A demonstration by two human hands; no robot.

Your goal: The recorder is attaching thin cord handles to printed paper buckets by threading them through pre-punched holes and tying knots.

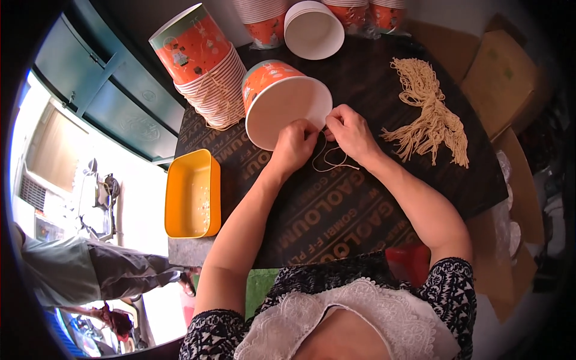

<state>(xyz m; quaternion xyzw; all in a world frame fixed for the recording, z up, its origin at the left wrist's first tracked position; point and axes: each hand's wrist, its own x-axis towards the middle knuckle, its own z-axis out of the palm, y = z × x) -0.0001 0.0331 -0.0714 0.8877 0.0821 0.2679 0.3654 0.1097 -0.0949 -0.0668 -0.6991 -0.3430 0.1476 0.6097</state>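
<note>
An orange paper bucket with a pale inside lies tilted on the dark table, its mouth toward me. My left hand is closed at the lower right of that mouth, fingertips curled; what they grip is hidden. Close beside it, my right hand pinches a thin cream string at the bucket's right rim. The string's loose end hangs in loops below both hands and rests on the table. A bundle of similar cut strings lies right of my right hand.
A tall stack of nested orange buckets, strings draped over it, stands behind left. A yellow bin sits at the left table edge. More stacked buckets line the back. Cardboard boxes stand right; a person is beyond the left edge.
</note>
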